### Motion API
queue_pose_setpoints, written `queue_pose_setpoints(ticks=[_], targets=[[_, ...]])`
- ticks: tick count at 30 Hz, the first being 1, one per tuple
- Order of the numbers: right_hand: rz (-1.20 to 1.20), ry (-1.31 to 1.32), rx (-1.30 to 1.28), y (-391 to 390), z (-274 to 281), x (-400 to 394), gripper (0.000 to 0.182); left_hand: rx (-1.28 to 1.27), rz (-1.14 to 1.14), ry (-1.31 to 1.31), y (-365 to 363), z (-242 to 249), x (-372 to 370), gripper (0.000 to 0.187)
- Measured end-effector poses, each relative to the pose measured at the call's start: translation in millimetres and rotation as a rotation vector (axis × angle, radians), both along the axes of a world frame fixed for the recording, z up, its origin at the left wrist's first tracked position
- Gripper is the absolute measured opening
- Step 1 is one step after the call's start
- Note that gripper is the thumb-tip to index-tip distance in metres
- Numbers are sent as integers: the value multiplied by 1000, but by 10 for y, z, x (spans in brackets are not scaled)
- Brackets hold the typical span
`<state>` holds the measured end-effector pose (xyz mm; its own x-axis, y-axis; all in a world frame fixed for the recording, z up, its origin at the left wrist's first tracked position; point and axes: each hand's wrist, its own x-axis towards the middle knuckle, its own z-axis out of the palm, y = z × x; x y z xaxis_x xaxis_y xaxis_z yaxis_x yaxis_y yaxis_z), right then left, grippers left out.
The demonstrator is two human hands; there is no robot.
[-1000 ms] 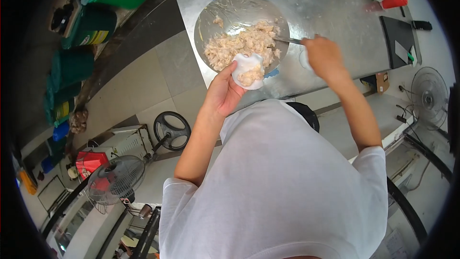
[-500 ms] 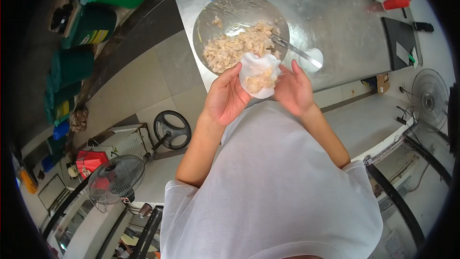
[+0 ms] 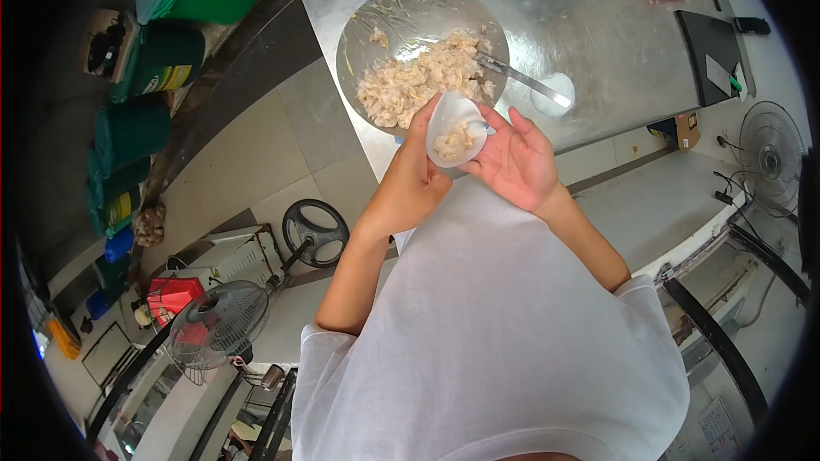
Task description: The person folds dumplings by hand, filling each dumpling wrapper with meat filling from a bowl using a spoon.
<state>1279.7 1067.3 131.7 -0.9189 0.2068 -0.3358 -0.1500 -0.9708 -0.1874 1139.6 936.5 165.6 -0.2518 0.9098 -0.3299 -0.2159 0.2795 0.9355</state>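
On the steel worktop point(image 3: 615, 43), flat utensil point(image 3: 538, 91) jutting from round bowl point(image 3: 427, 7); left fingers point(image 3: 418, 126) gripping thin wrapper point(image 3: 448, 109) of lumpy mix point(image 3: 454, 143), right fingers point(image 3: 527, 130) spread loose.

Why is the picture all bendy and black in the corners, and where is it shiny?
Head view: the corners are black and the dark floor strip curves, probably from a very wide lens; head view: pale glare on the metal table; head view: bright reflections inside the bowl.
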Motion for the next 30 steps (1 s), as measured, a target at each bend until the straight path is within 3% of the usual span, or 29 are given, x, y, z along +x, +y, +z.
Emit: queue_pose_setpoints(ticks=[4,7,10,13,16,19,22,30], targets=[[47,-44,83,11,47,106,53,63,-75,375,-53,-38,31,93],[89,-79,96,52,111,171,52,70,-99,418,-49,-41,37,97],[118,-80,50,105,183,213,50,10,-63,316,-40,-14,40,98],[126,-66,145,105,194,265,48,82,45,164,-22,-60,83,87],[169,123,198,205,90,308,47,174,192,23,47,-89,119,78],[167,-45,430,165,-132,359,54,200,203,-95,70,-165,110,72],[23,-140,746,-46,-318,302,64,198,194,-122,89,-224,118,69],[-254,-180,707,-114,-381,166,45,159,205,-25,118,-167,196,57]])
